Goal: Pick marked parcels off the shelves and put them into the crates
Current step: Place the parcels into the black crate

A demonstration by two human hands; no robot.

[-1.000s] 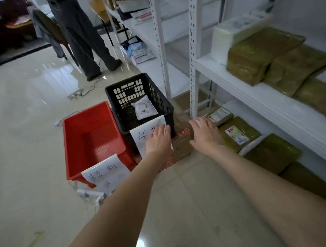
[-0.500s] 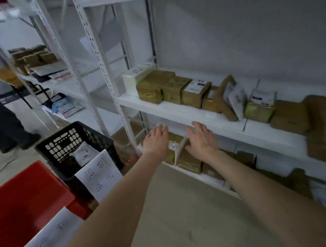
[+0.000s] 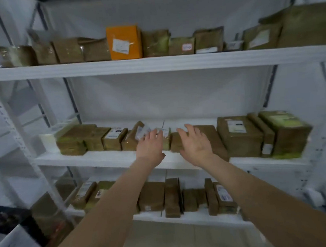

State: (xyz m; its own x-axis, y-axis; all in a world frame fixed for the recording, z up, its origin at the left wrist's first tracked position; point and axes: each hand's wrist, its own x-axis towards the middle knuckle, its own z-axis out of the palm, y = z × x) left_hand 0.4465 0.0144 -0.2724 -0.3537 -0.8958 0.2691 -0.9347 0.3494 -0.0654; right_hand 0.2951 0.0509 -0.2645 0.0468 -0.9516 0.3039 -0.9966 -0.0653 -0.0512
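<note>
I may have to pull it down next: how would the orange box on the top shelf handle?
The orange box looks like stiff card, so it probably keeps its shape. Standing upright between brown parcels, it may tip forward or drag neighbours when pulled. Its weight cannot be told.

Brown taped parcels [image 3: 238, 135] with white labels, rows on three white shelves [image 3: 103, 158] — one orange parcel [image 3: 123, 42] up top

Dim, soft, motion-blurred, edges warped.
</note>
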